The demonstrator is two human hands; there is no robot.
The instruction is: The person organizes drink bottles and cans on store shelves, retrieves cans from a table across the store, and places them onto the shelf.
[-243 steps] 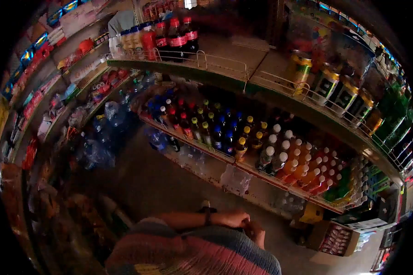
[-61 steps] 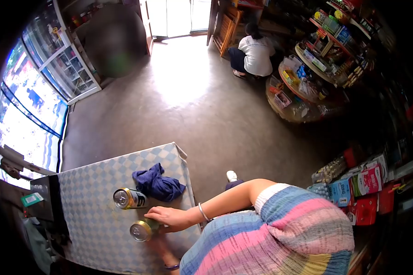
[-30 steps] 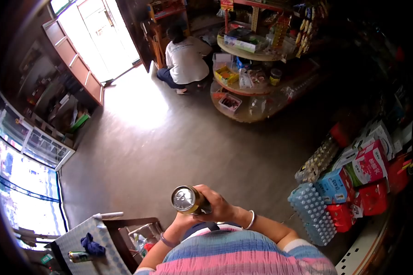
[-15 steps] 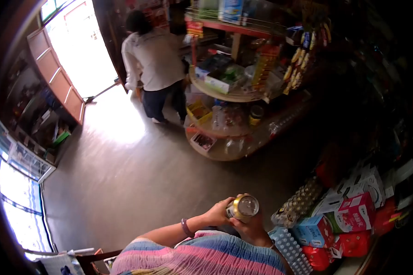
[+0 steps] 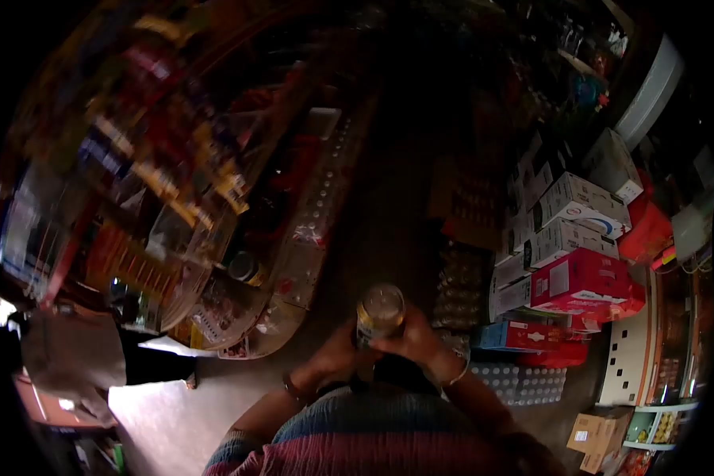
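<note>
A can with a silver top and gold rim (image 5: 381, 308) stands roughly upright in front of my body, low in the middle of the head view. Around its left side and base closes my left hand (image 5: 337, 353). From the right, my right hand (image 5: 414, 339) grips the can too, its fingers across the lower part. The two hands nearly meet below the can. Their undersides are dark and hard to make out.
Shelves with packaged goods (image 5: 282, 337) curve along the left. A person in a light top (image 5: 71, 357) is at the lower left. Stacked white cartons (image 5: 575, 208), a pink-red box (image 5: 579, 282), a blue box (image 5: 496, 336) and cardboard boxes (image 5: 599, 435) lie to the right.
The view has swung right, bringing a dark aisle between shelves and cartons into the middle. The person in the light top now appears at the lower left. Both hands still hold the can.
</note>
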